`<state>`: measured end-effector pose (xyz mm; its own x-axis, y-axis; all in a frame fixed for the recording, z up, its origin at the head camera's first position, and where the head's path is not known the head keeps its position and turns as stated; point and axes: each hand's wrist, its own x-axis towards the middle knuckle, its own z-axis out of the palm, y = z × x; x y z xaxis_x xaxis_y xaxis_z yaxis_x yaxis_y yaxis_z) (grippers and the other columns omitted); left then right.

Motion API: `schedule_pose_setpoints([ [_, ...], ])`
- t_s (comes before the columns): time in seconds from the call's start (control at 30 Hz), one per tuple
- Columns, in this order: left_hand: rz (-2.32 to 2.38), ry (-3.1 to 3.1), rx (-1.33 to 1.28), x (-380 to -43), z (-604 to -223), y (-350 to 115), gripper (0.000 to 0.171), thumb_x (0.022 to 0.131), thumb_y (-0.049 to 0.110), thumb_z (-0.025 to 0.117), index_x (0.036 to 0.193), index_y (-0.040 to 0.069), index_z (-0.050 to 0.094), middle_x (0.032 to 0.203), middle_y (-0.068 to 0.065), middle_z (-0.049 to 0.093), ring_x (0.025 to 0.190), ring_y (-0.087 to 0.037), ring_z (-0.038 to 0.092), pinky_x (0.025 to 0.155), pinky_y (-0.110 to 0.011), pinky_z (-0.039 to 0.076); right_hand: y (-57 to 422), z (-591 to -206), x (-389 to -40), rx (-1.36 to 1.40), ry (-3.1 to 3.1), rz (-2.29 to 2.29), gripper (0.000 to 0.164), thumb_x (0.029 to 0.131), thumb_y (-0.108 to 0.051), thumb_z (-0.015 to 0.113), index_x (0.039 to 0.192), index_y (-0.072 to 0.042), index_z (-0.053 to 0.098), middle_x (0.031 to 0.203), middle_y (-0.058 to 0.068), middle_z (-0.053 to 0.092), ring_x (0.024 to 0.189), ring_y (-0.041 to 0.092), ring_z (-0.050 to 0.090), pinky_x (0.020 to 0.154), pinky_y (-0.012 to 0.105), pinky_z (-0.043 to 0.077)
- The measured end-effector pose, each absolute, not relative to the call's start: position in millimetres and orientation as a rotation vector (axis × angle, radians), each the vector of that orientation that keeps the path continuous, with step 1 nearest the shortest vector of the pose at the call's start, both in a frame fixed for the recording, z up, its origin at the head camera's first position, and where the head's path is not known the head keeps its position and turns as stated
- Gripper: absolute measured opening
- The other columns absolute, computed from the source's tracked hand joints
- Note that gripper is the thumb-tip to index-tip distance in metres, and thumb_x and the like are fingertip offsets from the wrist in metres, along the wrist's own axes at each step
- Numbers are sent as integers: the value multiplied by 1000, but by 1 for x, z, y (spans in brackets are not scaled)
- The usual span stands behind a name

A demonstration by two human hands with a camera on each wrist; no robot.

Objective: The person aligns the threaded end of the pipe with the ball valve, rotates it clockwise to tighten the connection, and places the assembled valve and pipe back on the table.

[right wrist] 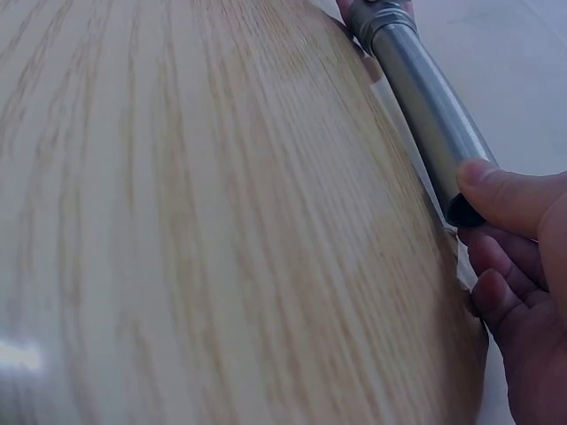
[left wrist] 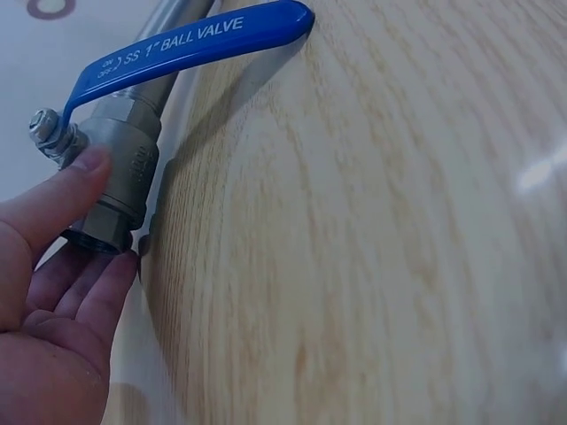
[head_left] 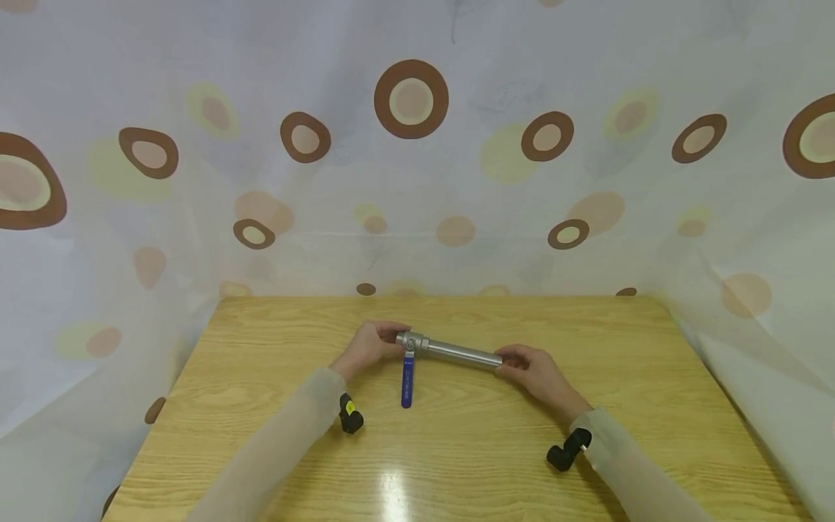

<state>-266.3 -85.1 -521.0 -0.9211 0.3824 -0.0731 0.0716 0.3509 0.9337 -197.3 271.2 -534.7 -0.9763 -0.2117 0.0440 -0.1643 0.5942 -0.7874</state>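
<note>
A steel ball valve (head_left: 412, 341) with a long blue lever handle (head_left: 407, 380) is joined to a straight metal pipe (head_left: 464, 354). My left hand (head_left: 370, 349) grips the valve end, its thumb (left wrist: 84, 173) lying on the valve body and the other fingers behind. White lettering on the handle reads "SS 1" BALL VALVE" in the left wrist view. At the pipe's far end, my right hand (head_left: 538, 377) pinches it between thumb and fingers; the open, dark mouth of the pipe (right wrist: 462, 212) shows in the right wrist view. The handle points toward the near edge, roughly across the pipe.
Underneath lies a wood-grain table (head_left: 457, 449). A pale sheet (head_left: 417, 181) with brown ringed spots hangs behind it and along both sides. Small black camera mounts (head_left: 569, 449) sit on the wrists over light sleeves (head_left: 280, 442).
</note>
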Motion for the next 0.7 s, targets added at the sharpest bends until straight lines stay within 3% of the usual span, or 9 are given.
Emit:
schedule_pose_setpoints([
  [0.7,1607,2254,417,-267,-523,-89,44,93,2,76,136,2,67,141,-16,65,133,-34,60,112,-40,49,272,-538,-197,-337,2730,-1406,36,94,-16,78,126,-1,71,96,5,70,80,12,59,69,24,51],
])
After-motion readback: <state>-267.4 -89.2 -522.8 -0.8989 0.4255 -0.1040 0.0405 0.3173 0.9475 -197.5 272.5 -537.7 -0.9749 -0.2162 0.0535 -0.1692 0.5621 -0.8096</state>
